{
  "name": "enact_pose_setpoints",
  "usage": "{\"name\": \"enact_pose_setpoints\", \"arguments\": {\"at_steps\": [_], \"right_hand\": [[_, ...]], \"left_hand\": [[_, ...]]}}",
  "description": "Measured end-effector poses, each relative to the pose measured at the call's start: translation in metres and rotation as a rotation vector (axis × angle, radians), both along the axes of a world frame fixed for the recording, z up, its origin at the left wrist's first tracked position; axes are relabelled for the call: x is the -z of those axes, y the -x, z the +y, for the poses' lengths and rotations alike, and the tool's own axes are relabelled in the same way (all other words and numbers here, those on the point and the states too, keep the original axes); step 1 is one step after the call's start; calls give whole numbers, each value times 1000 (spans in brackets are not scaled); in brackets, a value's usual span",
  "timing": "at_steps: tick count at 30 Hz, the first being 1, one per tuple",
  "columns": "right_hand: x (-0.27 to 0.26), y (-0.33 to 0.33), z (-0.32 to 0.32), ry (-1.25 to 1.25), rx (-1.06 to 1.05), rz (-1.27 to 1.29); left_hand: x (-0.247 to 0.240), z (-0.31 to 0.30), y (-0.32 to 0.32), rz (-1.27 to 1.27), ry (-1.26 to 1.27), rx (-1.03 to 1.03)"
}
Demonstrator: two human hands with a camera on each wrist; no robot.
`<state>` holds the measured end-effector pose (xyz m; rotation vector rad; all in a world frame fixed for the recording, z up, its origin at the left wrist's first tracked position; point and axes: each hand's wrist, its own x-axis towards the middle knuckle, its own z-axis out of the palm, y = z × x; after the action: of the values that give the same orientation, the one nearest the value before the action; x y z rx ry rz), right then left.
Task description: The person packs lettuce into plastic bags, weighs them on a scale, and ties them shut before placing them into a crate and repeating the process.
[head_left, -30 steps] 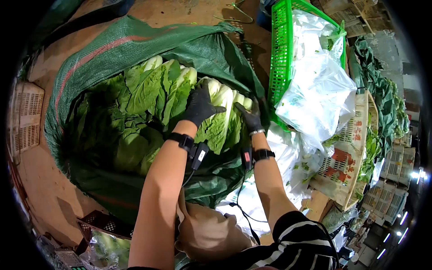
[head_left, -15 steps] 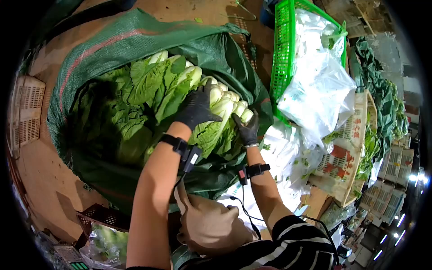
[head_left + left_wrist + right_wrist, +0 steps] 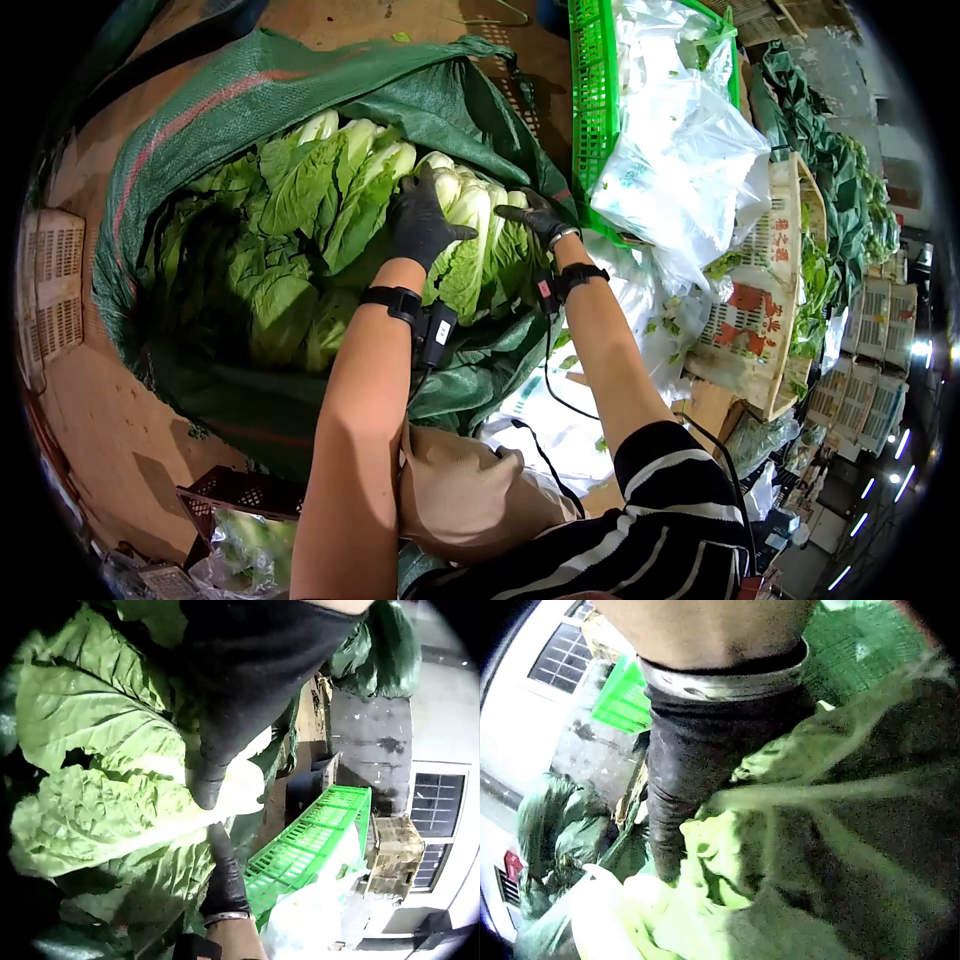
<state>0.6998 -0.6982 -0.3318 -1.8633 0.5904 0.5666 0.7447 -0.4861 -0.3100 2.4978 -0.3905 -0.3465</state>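
Leafy green heads with white stalks point(image 3: 465, 270) lie in a green woven sack point(image 3: 200, 125). My black-gloved left hand point(image 3: 425, 225) grips them from the left, its thumb across the stalks. On their right side, near the sack's rim, my gloved right hand point(image 3: 543, 218) holds them with its thumb on top; its other fingers are mostly hidden. In the left wrist view, the left hand point(image 3: 247, 682) and right hand point(image 3: 225, 881) have their thumbs close together at a pale stalk point(image 3: 161, 829). The right wrist view shows the right hand point(image 3: 697, 757) against the leaves point(image 3: 720, 855).
Right of the sack stand a green crate point(image 3: 594, 110) with clear plastic bags point(image 3: 680, 170) and a cream crate point(image 3: 745, 310) with red print. A dark crate point(image 3: 225, 490) is at the lower left, a pale crate point(image 3: 57, 285) at the far left. Cables hang by the right forearm.
Both hands stay at the same heads; the right hand sits higher beside them than half a second ago, its thumb pointing left. The head view has shifted, moving the crates leftward.
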Motion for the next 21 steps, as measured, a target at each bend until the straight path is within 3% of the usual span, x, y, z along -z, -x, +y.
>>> {"name": "enact_pose_setpoints", "arguments": {"at_steps": [3, 6, 7, 8, 10, 12, 14, 16, 19, 21], "right_hand": [[71, -5, -31, 190, -153, -19], [35, -6, -21, 185, -301, -43], [29, -1, -13, 123, -169, -11], [32, 11, -9, 121, -175, -6], [37, 33, 0, 163, -32, -329], [34, 56, 13, 304, -115, -669], [36, 73, 27, 476, -114, -923], [38, 84, 32, 347, -49, -732], [60, 93, 21, 207, 10, -635], [40, 87, 30, -177, 263, -510]], "left_hand": [[-4, -4, 4, 34, -92, -13], [-14, 0, 3, 69, -195, 50], [-7, 5, -1, 133, -78, 98], [-2, 10, -4, 197, 42, 150], [2, 21, -4, 150, 118, 200], [-1, 32, 3, 119, 182, 253], [-12, 34, 9, 96, -57, 386], [-18, 34, 13, 110, -43, 420], [-16, 16, 12, -60, -301, 534], [-12, 10, 12, 21, -275, 512]]}}
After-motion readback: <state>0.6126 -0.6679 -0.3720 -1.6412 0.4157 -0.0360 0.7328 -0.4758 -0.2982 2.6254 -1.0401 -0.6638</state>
